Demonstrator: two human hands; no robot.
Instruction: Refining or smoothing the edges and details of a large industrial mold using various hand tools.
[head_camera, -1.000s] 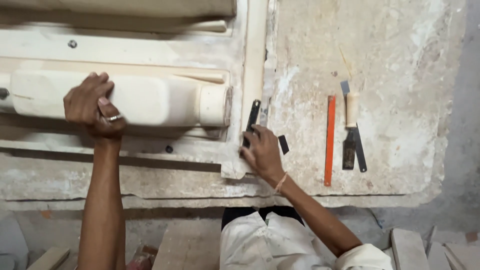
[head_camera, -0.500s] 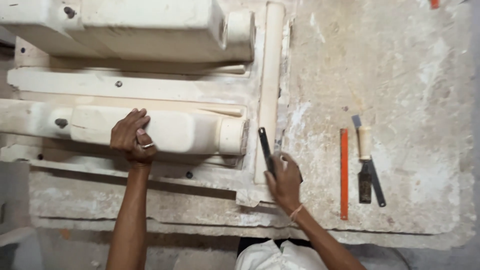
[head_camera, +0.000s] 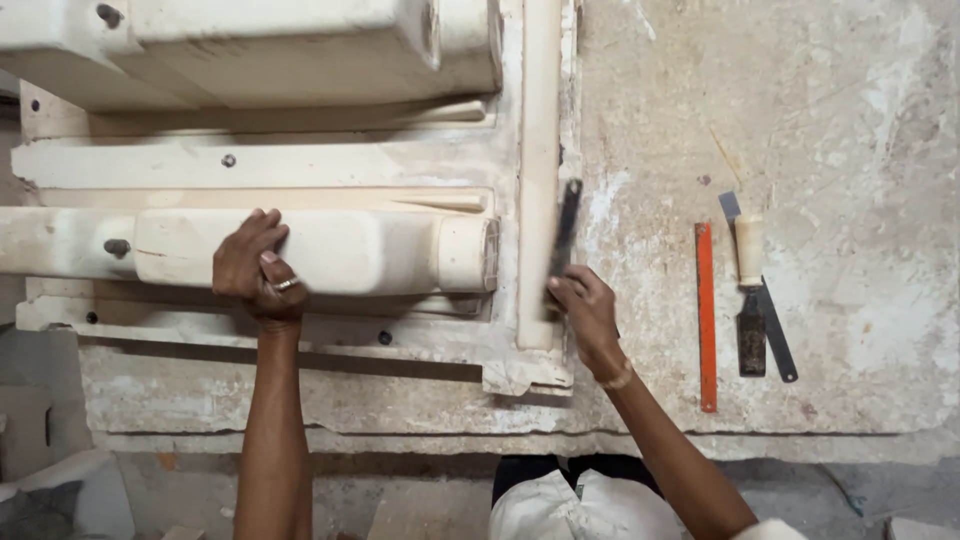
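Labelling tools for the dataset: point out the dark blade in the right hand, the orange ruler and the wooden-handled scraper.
dark blade (head_camera: 566, 228), head view, middle of the blurred strip above the right hand.
orange ruler (head_camera: 706, 316), head view, mid-length.
wooden-handled scraper (head_camera: 748, 250), head view, pale handle.

Measured against the long cream rod (head_camera: 540, 170) that stands along the right edge of the plaster mould (head_camera: 300, 160), the right hand (head_camera: 585, 310) has shifted. A second ago it lay low beside the rod's bottom end, its dark flat tool (head_camera: 565, 235) short and tilted near the mould's corner. Now the hand sits higher, just right of the rod's lower part, and the tool points up alongside the rod, blurred with motion. The view has also slid: a second big cast block (head_camera: 250, 45) now shows at the top, left of the rod.
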